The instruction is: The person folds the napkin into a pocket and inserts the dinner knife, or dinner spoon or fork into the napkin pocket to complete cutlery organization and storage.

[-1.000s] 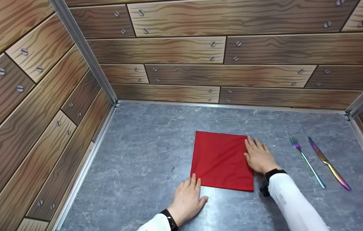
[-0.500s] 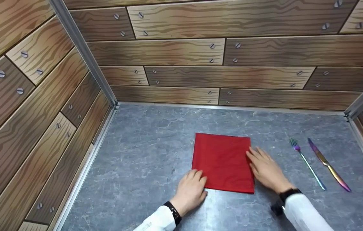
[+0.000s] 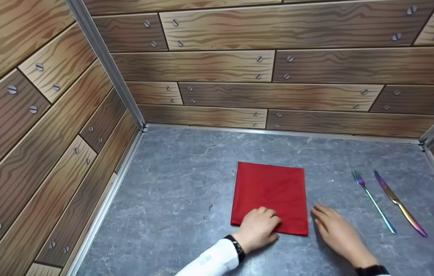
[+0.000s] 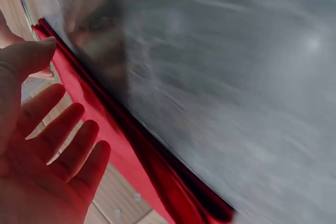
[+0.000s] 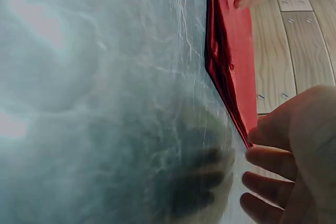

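A folded red cloth [image 3: 268, 188], roughly square, lies flat on the grey marbled table. Its stacked layers show along the near edge [image 4: 126, 124] in the left wrist view. My left hand [image 3: 257, 229] is over the cloth's near edge, fingers loosely bent with nothing pinched between them. The left wrist view shows those fingers [image 4: 68, 129] spread above the red fabric; whether they touch it I cannot tell. Just off the cloth's right near corner is my right hand [image 3: 337, 234], its fingers loosely extended and holding nothing.
To the right of the cloth lie a rainbow-coloured fork [image 3: 374, 203] and a matching knife [image 3: 399, 203], side by side. Wood-plank-patterned walls [image 3: 217, 92] with metal edging enclose the table at the back, left and right.
My left hand has slid right along the cloth's near edge from its left corner. My right hand has left the cloth's right side and come nearer to me. Creases in the cloth look smoother.
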### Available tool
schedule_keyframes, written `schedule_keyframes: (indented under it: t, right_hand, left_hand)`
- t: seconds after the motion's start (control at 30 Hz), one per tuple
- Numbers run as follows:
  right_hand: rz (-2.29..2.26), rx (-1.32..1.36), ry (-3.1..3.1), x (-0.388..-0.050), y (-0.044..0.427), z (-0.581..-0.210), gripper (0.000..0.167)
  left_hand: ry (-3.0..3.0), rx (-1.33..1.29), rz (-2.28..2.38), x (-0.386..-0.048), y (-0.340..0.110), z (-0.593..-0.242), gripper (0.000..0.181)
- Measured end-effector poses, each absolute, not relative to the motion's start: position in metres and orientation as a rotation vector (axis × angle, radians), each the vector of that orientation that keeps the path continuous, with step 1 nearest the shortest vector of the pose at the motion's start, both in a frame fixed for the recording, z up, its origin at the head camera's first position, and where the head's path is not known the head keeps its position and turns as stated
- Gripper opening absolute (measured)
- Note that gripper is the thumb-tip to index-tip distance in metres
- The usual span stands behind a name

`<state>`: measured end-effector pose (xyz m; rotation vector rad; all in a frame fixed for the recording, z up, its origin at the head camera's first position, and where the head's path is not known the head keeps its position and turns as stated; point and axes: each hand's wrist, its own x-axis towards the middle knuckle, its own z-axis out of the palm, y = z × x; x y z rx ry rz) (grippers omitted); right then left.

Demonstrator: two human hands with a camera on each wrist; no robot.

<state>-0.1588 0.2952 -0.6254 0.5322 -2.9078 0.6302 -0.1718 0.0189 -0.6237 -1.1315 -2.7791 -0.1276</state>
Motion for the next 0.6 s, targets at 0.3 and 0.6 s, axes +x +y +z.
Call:
schedule_keyframes:
  t: [0.3,0.6]
  right_hand:
    - [0.626,0.464,-2.936,-0.128,0.301,-0.630,0.033]
    - [0.639,0.413,-3.064,-0.116,0.299,-0.627,0.035]
  left_hand:
    - [-2.793,-1.157,-0.183,-0.174,0.051,-0.626,0.032]
    - [-2.845,-1.089,-0.229,-0.177,0.058,-0.628,0.016]
